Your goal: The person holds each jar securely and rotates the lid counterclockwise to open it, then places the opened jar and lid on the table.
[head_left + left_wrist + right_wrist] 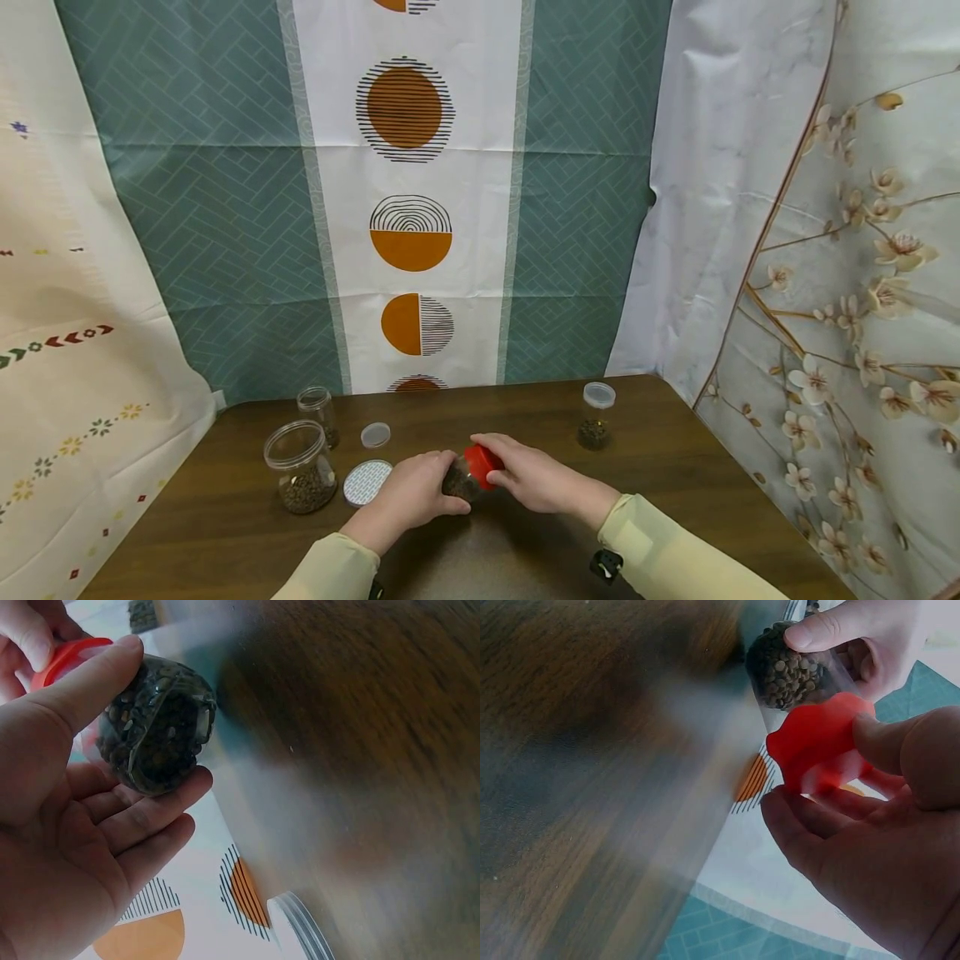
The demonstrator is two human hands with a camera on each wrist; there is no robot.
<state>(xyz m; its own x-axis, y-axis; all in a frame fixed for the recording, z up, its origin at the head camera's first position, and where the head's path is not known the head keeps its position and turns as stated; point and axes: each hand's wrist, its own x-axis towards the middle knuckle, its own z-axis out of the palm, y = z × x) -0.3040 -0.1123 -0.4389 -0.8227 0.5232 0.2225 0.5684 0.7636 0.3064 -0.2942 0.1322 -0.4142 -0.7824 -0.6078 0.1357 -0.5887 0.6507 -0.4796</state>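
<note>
Between my two hands lies a small clear jar (457, 483), tilted on its side, with brown pellets inside. My left hand (415, 490) grips its body, thumb on one side and fingers under the other, as the left wrist view shows. My right hand (536, 475) pinches the red scalloped lid (817, 742) at the jar's mouth between thumb and fingers. In the right wrist view the pellets (786, 671) are heaped toward the jar's base, and the lid sits at the end facing my right hand.
To the left stand a large lidless jar (300, 471) of pellets and a smaller open jar (318, 408). A round white-patterned lid (367, 482) and a small clear lid (376, 435) lie beside them. A white-lidded jar (596, 417) stands at the back right of the wooden table (712, 483).
</note>
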